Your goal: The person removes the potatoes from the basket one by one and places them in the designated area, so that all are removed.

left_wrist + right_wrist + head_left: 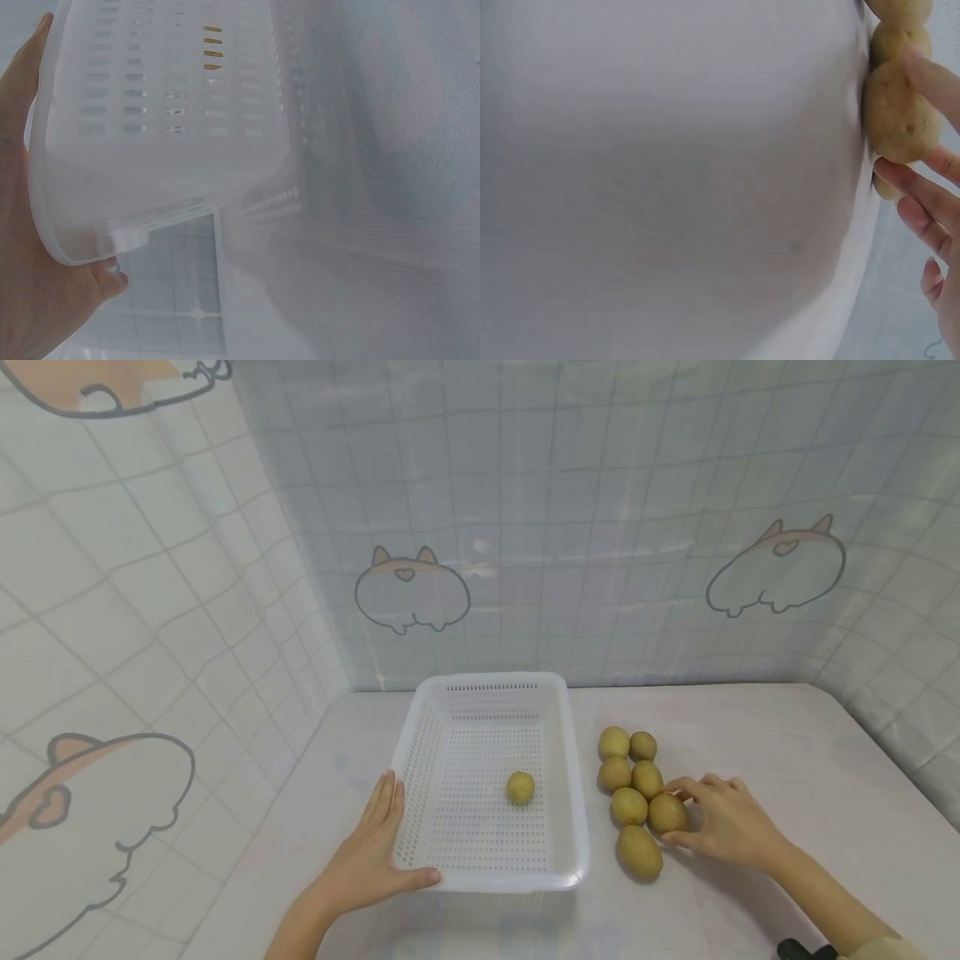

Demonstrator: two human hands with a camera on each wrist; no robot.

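Observation:
Potatoes lie in two uneven columns to the right of a white plastic basket (491,882). My right hand (723,820) pinches the outermost potato (667,814) between thumb and fingers, among its neighbours; in the right wrist view this potato (901,112) sits low by the cloth. Around the basket's near left corner lies my left hand (367,860), its straight fingers along the left rim and its thumb on the front rim. Inside the basket, right of its middle, rests a single small potato (521,787), glimpsed through the slots in the left wrist view.
Beside the held potato are a larger oblong potato (639,853) nearer me and several others (614,773) farther back. A pale cloth (750,727) covers the table. Checked curtain (570,568) walls enclose the back and sides. A black object (804,950) lies by my right forearm.

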